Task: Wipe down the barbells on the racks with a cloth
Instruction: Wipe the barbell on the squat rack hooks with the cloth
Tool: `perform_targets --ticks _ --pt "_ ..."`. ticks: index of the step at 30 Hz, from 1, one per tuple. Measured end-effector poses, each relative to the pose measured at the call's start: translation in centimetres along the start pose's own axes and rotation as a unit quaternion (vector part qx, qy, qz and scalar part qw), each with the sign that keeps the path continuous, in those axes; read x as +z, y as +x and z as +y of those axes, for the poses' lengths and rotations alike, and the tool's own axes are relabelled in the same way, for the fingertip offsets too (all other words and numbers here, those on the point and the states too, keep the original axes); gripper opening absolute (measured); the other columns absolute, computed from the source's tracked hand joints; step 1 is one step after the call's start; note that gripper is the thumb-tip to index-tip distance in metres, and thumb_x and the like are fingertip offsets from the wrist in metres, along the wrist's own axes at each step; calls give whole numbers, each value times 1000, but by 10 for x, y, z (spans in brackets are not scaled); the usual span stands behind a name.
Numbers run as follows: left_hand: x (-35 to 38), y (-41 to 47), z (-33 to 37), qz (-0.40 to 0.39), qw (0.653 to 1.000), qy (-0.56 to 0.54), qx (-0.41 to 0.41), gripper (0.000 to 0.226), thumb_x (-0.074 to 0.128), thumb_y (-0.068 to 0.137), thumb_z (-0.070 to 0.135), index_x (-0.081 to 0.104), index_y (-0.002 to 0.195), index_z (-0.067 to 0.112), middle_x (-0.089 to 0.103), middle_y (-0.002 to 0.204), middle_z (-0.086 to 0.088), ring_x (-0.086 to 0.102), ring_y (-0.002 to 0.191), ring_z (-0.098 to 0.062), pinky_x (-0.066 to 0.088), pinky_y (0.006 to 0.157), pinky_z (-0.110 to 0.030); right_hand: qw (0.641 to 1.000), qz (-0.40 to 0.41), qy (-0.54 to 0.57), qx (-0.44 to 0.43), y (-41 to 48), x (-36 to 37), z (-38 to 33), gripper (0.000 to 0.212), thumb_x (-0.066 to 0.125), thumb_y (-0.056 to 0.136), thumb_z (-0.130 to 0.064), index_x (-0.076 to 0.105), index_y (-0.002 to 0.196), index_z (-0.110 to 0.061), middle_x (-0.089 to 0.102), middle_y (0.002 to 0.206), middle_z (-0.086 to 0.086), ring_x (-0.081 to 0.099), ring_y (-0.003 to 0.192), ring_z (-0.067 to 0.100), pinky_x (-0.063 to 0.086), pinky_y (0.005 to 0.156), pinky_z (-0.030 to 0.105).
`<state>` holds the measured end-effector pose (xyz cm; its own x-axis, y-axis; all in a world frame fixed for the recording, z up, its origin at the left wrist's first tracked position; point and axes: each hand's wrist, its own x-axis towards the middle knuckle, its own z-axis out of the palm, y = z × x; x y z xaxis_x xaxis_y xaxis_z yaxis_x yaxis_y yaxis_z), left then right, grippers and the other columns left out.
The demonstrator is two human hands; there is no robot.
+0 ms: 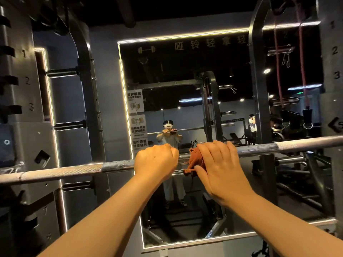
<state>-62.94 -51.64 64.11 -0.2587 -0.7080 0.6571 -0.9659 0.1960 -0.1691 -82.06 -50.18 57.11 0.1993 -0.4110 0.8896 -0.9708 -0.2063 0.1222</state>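
Note:
A long steel barbell (278,147) runs across the view from lower left to upper right, resting in the rack. My left hand (156,160) grips the bar near its middle with curled fingers. Just to the right, my right hand (220,167) holds a rust-orange cloth (194,160) wrapped against the bar; its fingers lie over the cloth and the thumb sits below. Part of the cloth is hidden under that hand.
Numbered rack uprights stand at the left (20,108) and right (332,89). A lit-framed wall mirror (185,71) faces me, reflecting me and another person (252,125) far back. Weight-plate pegs (70,125) stick out on the left. Red bands (302,62) hang at upper right.

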Motion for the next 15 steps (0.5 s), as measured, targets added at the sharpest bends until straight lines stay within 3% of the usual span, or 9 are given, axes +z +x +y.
perform_targets --ticks 3,6,8,10,15 --pt "2 3 0 -5 999 -23 -24 38 26 105 35 61 104 20 67 89 0 65 81 -23 56 82 -46 999 14 35 -26 -2 -4 9 55 38 99 -51 50 139 -15 54 134 7 51 126 31 40 112 54" --pt "-2 4 0 -8 999 -34 -25 38 24 105 35 58 107 19 67 92 -1 65 83 -24 54 84 -47 999 -22 19 14 21 -25 7 49 26 101 -54 56 114 -19 54 106 1 51 94 22 49 87 40" --pt "-5 5 2 11 1000 -16 -8 34 25 105 32 56 108 17 64 92 -1 65 85 -26 51 85 -45 995 -82 21 53 40 -31 2 44 22 102 -54 50 106 -20 50 97 -1 51 86 21 50 79 40" --pt "-8 5 7 31 999 -5 -3 31 29 106 32 56 106 17 60 88 0 65 87 -25 47 83 -42 992 -104 -10 66 46 -25 -6 39 25 105 -50 50 107 -20 55 96 1 56 87 26 50 78 45" --pt "-3 0 17 2 1000 -21 8 35 26 106 30 59 105 18 65 94 -1 64 85 -25 53 84 -45 997 -20 -67 18 16 -4 -8 42 33 101 -50 58 121 -22 62 106 2 56 95 28 44 86 49"
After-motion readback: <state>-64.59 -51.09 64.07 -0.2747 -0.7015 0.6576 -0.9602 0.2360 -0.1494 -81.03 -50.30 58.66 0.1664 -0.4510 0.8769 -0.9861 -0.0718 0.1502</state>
